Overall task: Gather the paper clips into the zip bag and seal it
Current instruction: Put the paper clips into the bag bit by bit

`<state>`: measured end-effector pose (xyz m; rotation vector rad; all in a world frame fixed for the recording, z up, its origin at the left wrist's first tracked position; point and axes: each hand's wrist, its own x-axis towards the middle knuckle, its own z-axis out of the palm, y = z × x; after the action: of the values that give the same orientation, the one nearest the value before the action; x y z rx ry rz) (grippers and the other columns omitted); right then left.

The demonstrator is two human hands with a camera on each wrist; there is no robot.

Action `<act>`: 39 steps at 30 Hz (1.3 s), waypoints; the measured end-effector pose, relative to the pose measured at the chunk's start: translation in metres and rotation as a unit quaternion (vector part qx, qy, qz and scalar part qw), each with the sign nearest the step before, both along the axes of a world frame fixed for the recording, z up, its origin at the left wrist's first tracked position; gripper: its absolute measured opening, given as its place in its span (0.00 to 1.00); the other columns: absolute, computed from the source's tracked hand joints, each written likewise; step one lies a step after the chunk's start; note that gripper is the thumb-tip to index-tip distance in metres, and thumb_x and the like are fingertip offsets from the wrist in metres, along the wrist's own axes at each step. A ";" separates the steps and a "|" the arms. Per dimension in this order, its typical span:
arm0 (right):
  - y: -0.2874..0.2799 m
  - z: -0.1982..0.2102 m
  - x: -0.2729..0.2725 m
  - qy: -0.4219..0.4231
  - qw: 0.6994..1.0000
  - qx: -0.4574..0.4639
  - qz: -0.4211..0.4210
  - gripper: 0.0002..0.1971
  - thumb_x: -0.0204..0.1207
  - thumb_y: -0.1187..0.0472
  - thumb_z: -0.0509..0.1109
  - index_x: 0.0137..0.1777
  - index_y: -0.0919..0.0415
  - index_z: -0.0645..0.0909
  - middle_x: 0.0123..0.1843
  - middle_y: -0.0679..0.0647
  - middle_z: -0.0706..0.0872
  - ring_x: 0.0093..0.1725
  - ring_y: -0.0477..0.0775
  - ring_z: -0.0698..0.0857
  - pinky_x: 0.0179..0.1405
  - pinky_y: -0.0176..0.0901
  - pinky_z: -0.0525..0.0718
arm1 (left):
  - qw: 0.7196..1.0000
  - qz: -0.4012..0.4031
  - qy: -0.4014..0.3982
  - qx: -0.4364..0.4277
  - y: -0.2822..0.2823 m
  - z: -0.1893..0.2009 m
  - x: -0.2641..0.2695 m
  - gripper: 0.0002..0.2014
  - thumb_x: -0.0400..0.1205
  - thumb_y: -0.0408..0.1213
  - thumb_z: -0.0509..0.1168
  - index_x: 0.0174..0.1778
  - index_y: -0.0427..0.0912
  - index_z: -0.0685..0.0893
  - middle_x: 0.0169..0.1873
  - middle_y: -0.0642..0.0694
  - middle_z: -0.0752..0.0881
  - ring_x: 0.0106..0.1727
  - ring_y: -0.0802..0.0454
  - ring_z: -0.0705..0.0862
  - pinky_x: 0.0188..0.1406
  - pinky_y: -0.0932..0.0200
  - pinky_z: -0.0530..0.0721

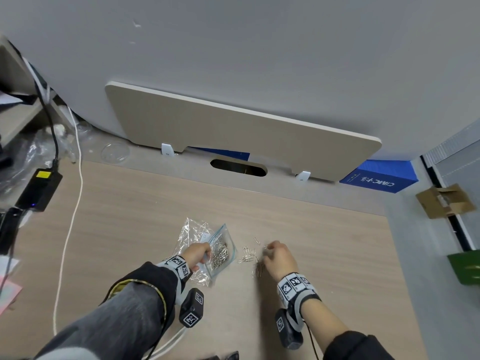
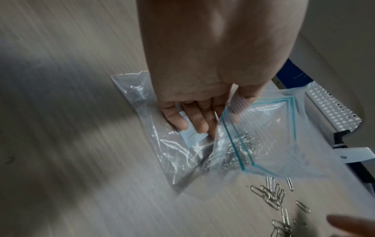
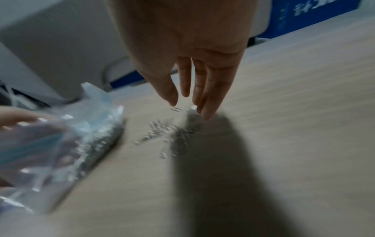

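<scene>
Fingers of the left hand [image 2: 202, 83] pinch the zip bag [image 2: 263, 128] open on the desk [image 1: 130, 216]; beside it, the right hand [image 3: 188, 64] reaches straight-fingered over loose paper clips [image 1: 248, 257].

Clear zip bag [image 1: 221, 252], blue-edged mouth open, holds many paper clips; loose silver paper clips [image 1: 248, 256] lie scattered just beside it.
</scene>
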<state>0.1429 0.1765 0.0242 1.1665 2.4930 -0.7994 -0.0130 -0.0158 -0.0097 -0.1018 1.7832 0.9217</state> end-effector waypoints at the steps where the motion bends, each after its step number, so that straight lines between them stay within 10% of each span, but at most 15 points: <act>1: 0.002 -0.005 0.009 -0.040 0.999 -0.008 -0.002 0.17 0.75 0.52 0.69 0.60 0.57 0.75 0.61 0.57 0.79 0.57 0.62 0.84 0.57 0.49 0.81 | 1.000 -0.001 0.000 0.000 0.000 -0.001 0.000 0.11 0.81 0.35 0.56 0.32 0.41 0.75 0.27 0.46 0.77 0.27 0.51 0.72 0.25 0.64 0.67; 8: -0.016 -0.024 0.016 -0.059 0.998 -0.017 0.000 0.34 0.61 0.43 0.80 0.60 0.58 0.69 0.58 0.53 0.71 0.55 0.62 0.84 0.54 0.50 0.82 | 1.000 0.007 0.003 -0.003 0.001 -0.004 -0.001 0.12 0.80 0.34 0.56 0.30 0.41 0.75 0.29 0.46 0.78 0.27 0.52 0.72 0.26 0.64 0.67; 18: -0.023 -0.045 0.010 0.022 1.000 -0.005 0.000 0.10 0.75 0.61 0.71 0.55 0.59 0.77 0.57 0.55 0.80 0.54 0.59 0.83 0.53 0.50 0.80 | 1.000 0.018 -0.003 -0.009 0.001 -0.005 -0.002 0.13 0.80 0.33 0.56 0.28 0.41 0.74 0.30 0.43 0.80 0.24 0.52 0.70 0.24 0.65 0.64; 28: -0.016 -0.039 0.027 0.014 0.993 -0.041 -0.109 0.23 0.60 0.41 0.80 0.42 0.51 0.70 0.43 0.48 0.83 0.42 0.53 0.82 0.40 0.43 0.75 | 1.000 0.009 -0.011 -0.007 0.000 -0.004 -0.004 0.12 0.80 0.34 0.57 0.29 0.41 0.75 0.31 0.42 0.80 0.23 0.52 0.69 0.22 0.65 0.64; 39: -0.024 -0.047 0.013 -0.001 0.999 0.017 -0.044 0.08 0.78 0.55 0.69 0.49 0.59 0.78 0.52 0.57 0.86 0.53 0.61 0.84 0.46 0.47 0.79 | 1.000 0.003 -0.014 -0.002 -0.001 -0.006 -0.004 0.13 0.80 0.34 0.57 0.28 0.41 0.75 0.35 0.41 0.81 0.25 0.52 0.70 0.23 0.65 0.64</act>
<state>0.1563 0.1524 -0.0233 1.2957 2.4772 -0.7799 -0.0175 -0.0168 -0.0156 -0.1225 1.7604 0.9177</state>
